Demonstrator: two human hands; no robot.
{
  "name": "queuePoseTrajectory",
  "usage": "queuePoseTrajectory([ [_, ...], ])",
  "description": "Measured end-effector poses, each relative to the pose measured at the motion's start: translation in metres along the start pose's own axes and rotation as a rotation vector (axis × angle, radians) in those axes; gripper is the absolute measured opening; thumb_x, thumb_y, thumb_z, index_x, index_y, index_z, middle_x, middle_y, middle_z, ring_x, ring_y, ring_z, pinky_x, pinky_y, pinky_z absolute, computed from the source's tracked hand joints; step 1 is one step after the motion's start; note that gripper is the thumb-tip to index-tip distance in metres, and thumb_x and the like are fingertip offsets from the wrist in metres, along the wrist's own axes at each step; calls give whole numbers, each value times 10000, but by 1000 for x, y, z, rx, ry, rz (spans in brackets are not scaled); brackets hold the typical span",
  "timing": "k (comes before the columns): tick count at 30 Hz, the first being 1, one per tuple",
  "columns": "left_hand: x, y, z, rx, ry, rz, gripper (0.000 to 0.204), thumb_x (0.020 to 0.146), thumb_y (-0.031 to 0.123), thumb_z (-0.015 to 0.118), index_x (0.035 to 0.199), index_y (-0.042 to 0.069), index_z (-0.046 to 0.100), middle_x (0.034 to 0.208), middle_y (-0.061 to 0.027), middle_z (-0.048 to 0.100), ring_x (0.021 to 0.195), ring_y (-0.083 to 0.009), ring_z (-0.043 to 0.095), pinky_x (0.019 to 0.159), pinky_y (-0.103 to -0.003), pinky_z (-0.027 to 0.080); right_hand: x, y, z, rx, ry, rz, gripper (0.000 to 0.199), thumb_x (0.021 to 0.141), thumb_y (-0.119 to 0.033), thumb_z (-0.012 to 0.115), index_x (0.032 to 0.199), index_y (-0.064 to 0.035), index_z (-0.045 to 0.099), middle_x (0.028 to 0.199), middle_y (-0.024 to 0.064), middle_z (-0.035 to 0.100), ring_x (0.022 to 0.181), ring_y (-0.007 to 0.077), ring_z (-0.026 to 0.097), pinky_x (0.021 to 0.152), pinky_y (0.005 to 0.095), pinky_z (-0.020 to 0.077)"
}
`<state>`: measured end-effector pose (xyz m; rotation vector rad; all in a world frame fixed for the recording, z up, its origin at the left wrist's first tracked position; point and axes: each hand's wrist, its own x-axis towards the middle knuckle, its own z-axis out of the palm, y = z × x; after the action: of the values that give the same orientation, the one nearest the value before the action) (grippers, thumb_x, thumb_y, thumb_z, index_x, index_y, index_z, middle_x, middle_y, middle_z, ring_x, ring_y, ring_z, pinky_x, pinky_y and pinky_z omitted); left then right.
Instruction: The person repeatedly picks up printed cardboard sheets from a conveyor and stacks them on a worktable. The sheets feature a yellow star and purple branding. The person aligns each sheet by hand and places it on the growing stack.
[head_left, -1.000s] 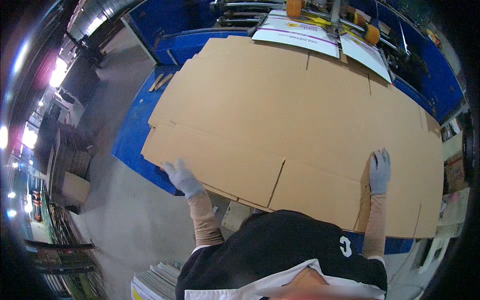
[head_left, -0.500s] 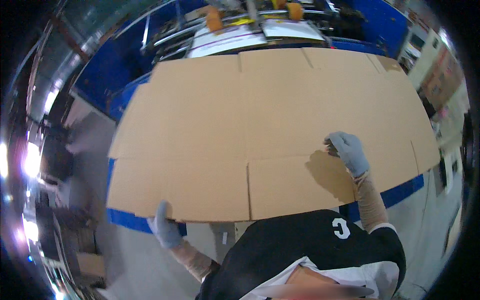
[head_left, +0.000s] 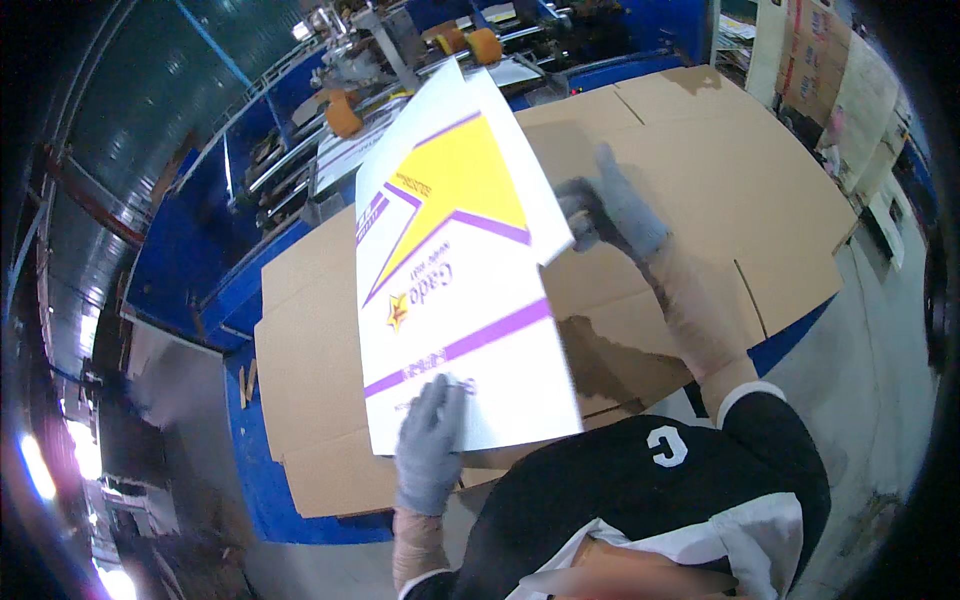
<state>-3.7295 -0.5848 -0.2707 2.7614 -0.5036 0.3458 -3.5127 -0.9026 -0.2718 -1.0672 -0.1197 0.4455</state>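
Observation:
A white cardboard sheet [head_left: 480, 390] printed in yellow and purple is raised at a tilt in front of me, with a second white layer showing along its upper right edge. My left hand [head_left: 430, 440], in a grey glove, grips its near edge, fingers lying on the printed face and the thumb hidden. At the sheet's right edge is my gloved right hand [head_left: 615, 210], its thumb raised apart and its fingertips close to or touching the edge. Under both hands lies a large brown cardboard sheet [head_left: 740, 150] with creases and slots, partly covered by the printed one.
Beyond the cardboard stands a blue machine [head_left: 180, 270] with metal rods and orange rollers [head_left: 485, 46]. Blue table edge [head_left: 340, 528] shows along the near left. A brown carton [head_left: 815, 60] stands at the far right.
Earlier only brown cardboard lay flat before me; now a white printed sheet is raised over it. My left hand has moved right onto that sheet, and my right hand has moved left and farther away.

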Motion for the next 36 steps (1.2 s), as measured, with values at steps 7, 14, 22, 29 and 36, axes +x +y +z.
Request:
queuePoseTrajectory([
  [7,-13,0,31,-63,67,8,509,706,-4,585,1207,86,592,1296,-170,537,1204,-374,508,1035,-488,376,51,21,20,-45,-25,-126,584,930,-494,510,1218,13,530,1063,124,634,900,178,633,791,301,525],
  [14,-10,-12,24,-48,228,35,413,741,95,631,1147,19,626,1202,-203,601,1145,-360,563,1037,-458,385,11,58,-6,148,65,-135,425,926,-411,557,1119,-32,572,961,105,637,838,186,638,761,321,538],
  [22,-8,-91,-19,-142,1056,-403,221,815,15,687,1017,-65,650,1032,-158,675,881,-205,633,752,-338,518,-263,59,-250,-1605,1861,-131,352,939,-257,500,1237,-72,529,1221,93,571,1018,242,582,862,351,476],
  [29,-21,-134,-56,110,1086,-318,203,800,42,718,982,-41,682,969,-131,701,788,-190,654,706,-320,531,-345,80,-315,160,1260,-705,550,945,-346,518,1346,22,437,1300,137,542,1193,255,518,1000,383,412],
  [36,-53,-120,-35,281,901,-140,271,784,97,731,1017,-24,667,1000,-161,685,881,-303,663,797,-396,520,-249,24,-185,-928,1407,-1054,435,940,-249,541,1238,68,527,1241,159,573,1114,227,570,919,346,471],
])
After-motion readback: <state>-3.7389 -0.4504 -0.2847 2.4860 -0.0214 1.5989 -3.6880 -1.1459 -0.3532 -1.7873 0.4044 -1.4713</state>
